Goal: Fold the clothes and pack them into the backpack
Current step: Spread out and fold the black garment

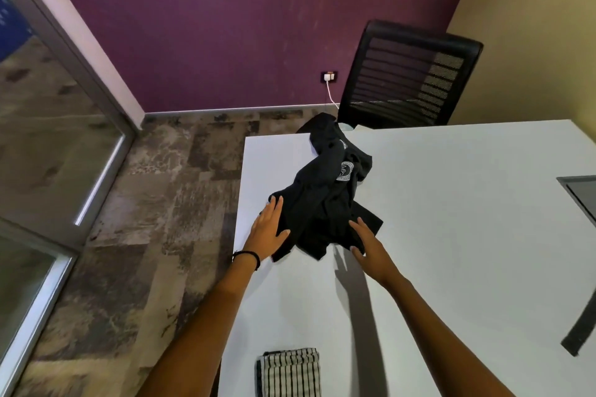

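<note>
Our left hand [269, 230] lies flat on the crumpled black shirt [322, 200]; our right hand [369, 245], fingers straight, seemingly touches it.

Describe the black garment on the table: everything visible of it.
The black garment looks like soft matte fabric, crumpled and not yet folded, with a round white printed emblem on its far part. It lies heaped near the far left corner of the white table, one end reaching past the far edge. The left hand rests flat on its left edge, fingers straight; the right hand touches its near right part, fingers extended.
</note>
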